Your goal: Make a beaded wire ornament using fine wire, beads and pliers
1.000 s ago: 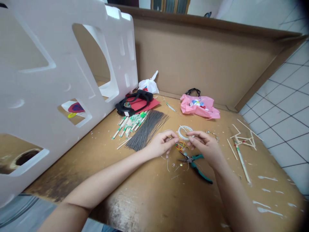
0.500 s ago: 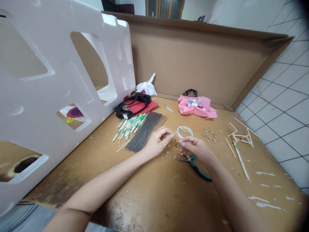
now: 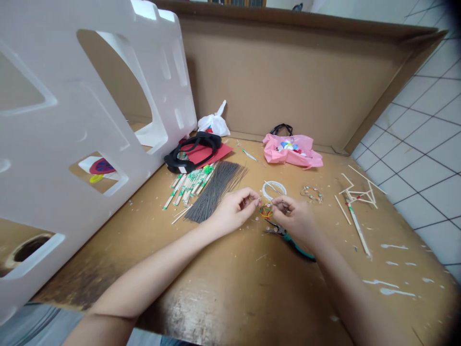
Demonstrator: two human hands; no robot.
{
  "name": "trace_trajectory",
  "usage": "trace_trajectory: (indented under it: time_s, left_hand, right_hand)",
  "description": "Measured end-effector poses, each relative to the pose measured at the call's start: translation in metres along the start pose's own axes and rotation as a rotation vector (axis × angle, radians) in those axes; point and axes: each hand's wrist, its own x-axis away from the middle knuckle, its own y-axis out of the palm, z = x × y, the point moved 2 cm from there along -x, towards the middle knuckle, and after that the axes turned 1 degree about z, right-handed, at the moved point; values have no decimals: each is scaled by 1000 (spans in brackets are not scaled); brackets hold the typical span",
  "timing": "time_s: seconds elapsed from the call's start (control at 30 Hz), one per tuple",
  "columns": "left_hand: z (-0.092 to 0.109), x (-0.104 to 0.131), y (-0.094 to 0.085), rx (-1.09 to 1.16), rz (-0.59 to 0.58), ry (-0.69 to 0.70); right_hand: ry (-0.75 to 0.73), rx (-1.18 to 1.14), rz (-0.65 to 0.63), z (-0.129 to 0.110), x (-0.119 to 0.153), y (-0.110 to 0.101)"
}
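My left hand (image 3: pixel 236 207) is closed in a pinch, thumb against forefinger. Facing it, my right hand (image 3: pixel 297 218) pinches too, with a small gap between the two. A thin strand with small clear pinkish beads (image 3: pixel 257 219) runs about the fingertips; its finer parts are too small to follow. Just beyond the gap lie red, yellow and green rubber bands (image 3: pixel 265 212). Pliers with teal handles (image 3: pixel 300 250) rest partly under my right hand. Behind the fingers is a white ring-shaped spool (image 3: pixel 264 191) with a thin metal tool (image 3: pixel 272 187) across it.
A beaded bracelet (image 3: pixel 312 194) and a stick frame (image 3: pixel 360 197) lie rightward. Grey wires (image 3: pixel 216 192), wrapped chopsticks (image 3: pixel 189 185) and a black head strap (image 3: pixel 176 161) are leftward. A pink bag (image 3: pixel 277 154) stands behind; a white plastic panel (image 3: pixel 118 96) rises left.
My view has tilted slightly downward. The right hand has turned and its fingertips have drawn back a little from the rubber bands. Beads that hung below my left hand sit closer to the fingertips.
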Motion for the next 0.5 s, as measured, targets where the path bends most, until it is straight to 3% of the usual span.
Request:
trace_trajectory:
  time_s: [0.13,0.5]
  left_hand:
    - [4,2,1,-19,-17,43]
    - [10,4,6,-209,-18,212]
  right_hand:
    - [-80,109,12,-1,2,1]
    - [-118,230,-117,-15,6,-2]
